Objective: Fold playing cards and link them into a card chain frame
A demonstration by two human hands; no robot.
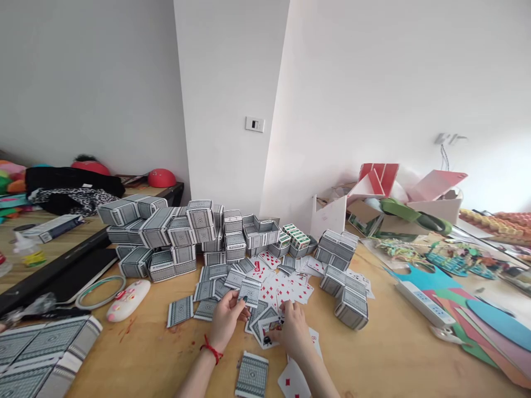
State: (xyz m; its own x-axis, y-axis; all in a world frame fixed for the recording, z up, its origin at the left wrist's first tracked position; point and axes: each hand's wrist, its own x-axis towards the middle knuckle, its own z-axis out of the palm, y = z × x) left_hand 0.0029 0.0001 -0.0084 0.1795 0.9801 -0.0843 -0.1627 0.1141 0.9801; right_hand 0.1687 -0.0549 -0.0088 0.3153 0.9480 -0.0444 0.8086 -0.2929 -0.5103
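My left hand [227, 316] pinches a playing card [250, 291] by its edge, its grey patterned back facing up. To the right, my right hand [293, 327] reaches over a face card [267, 327] lying face up, thumb and fingers apart; whether it grips the card is hard to see. Loose cards spread around both hands, some showing red diamonds [282, 288], others their grey backs. One folded grey card piece [252, 374] lies near the front. Behind the hands stands a structure of blocks folded from cards [166, 226].
More card blocks [344, 287] stand at the right, and a large card-covered piece [37, 351] at front left. A white computer mouse [129, 300] lies left. A power strip [425, 304], coloured paper [489, 326] and open boxes [398, 213] occupy the right side.
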